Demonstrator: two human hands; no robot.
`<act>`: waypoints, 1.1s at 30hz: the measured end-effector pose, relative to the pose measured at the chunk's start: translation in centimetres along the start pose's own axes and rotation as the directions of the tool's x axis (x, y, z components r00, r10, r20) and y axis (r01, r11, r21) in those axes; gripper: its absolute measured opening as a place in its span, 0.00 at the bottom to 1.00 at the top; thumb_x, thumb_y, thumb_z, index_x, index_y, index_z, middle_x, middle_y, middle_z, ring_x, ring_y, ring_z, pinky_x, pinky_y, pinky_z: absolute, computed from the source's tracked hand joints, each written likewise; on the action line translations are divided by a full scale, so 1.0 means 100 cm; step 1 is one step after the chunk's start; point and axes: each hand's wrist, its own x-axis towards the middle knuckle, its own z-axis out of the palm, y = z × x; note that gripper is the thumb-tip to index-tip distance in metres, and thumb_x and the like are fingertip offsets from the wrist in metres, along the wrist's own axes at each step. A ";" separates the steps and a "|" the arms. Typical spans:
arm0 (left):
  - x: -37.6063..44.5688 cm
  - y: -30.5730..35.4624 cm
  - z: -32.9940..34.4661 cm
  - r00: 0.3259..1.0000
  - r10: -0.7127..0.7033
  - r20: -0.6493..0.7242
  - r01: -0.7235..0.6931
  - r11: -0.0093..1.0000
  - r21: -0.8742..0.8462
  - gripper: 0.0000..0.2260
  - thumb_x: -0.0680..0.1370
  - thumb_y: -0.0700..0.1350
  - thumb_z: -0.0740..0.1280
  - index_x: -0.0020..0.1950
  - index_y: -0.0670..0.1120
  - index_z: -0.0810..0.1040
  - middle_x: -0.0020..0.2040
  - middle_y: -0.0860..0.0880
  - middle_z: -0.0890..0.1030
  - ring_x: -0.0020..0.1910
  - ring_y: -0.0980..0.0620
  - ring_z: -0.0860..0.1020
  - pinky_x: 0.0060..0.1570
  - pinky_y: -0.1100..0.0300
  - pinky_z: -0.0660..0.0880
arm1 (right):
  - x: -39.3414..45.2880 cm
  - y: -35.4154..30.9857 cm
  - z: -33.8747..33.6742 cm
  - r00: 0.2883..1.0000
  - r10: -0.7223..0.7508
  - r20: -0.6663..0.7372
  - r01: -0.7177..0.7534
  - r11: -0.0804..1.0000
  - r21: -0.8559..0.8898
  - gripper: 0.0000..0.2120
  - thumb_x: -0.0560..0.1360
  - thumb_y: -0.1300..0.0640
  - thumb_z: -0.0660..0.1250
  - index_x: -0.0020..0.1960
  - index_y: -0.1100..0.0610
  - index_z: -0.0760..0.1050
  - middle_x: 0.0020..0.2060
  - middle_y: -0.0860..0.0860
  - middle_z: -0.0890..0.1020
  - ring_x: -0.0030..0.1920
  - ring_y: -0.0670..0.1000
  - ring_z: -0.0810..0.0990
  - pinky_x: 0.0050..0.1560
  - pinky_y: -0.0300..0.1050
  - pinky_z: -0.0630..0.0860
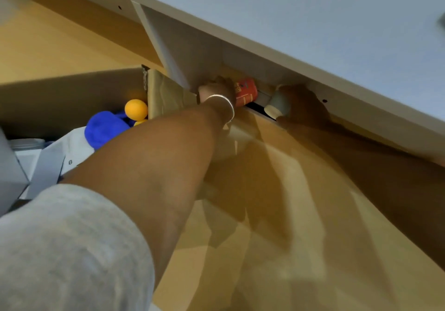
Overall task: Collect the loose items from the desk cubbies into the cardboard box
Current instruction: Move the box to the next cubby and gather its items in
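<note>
My left hand (215,90), a bangle on its wrist, reaches into a cubby under the white shelf and grips a red can (246,91) that lies on its side. Just to the right, my right hand (302,104) is in shadow and holds a small grey cup (277,104) at the cubby's mouth. The cardboard box (72,89) stands open on the left, its flap (163,96) leaning against the cubby divider. Inside it lie a blue soft item (106,127), an orange ball (136,109) and white packets (55,156).
The white shelf board (313,26) overhangs the cubbies and hides their depth. A white divider (166,48) separates this cubby from the one on the left. The wooden desk top (301,226) spreads out below my arms.
</note>
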 end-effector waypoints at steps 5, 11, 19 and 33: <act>-0.043 0.004 -0.007 0.982 0.114 0.150 -0.138 0.978 0.158 0.23 0.76 0.42 0.64 0.70 0.43 0.67 0.66 0.44 0.72 0.66 0.41 0.70 0.50 0.48 0.72 | -0.041 -0.011 0.004 0.979 0.202 -0.032 -0.198 0.974 0.112 0.25 0.74 0.57 0.66 0.71 0.51 0.65 0.62 0.57 0.72 0.57 0.62 0.75 0.50 0.50 0.73; -0.102 0.001 -0.034 0.959 0.238 0.155 -0.253 0.964 0.087 0.22 0.72 0.56 0.67 0.62 0.46 0.75 0.52 0.46 0.77 0.50 0.44 0.77 0.41 0.55 0.73 | -0.103 -0.029 -0.007 0.959 0.234 -0.157 -0.192 0.951 0.244 0.16 0.76 0.62 0.63 0.62 0.58 0.77 0.56 0.57 0.81 0.54 0.60 0.79 0.51 0.45 0.73; -0.202 -0.082 -0.100 0.879 0.345 -0.329 -0.403 0.907 -0.123 0.32 0.65 0.66 0.67 0.62 0.47 0.73 0.56 0.44 0.75 0.51 0.43 0.76 0.44 0.55 0.68 | -0.155 -0.116 -0.058 0.889 0.214 -0.406 0.019 0.867 0.498 0.12 0.73 0.62 0.66 0.55 0.52 0.78 0.43 0.49 0.80 0.42 0.47 0.79 0.48 0.43 0.77; -0.260 -0.349 -0.037 0.959 -0.125 -0.253 0.059 0.966 -0.251 0.28 0.70 0.61 0.68 0.62 0.43 0.71 0.57 0.39 0.74 0.52 0.38 0.75 0.52 0.46 0.75 | -0.146 -0.349 -0.050 0.912 -0.088 -0.400 0.300 0.808 0.507 0.12 0.74 0.63 0.65 0.56 0.54 0.78 0.44 0.47 0.80 0.43 0.46 0.79 0.48 0.43 0.77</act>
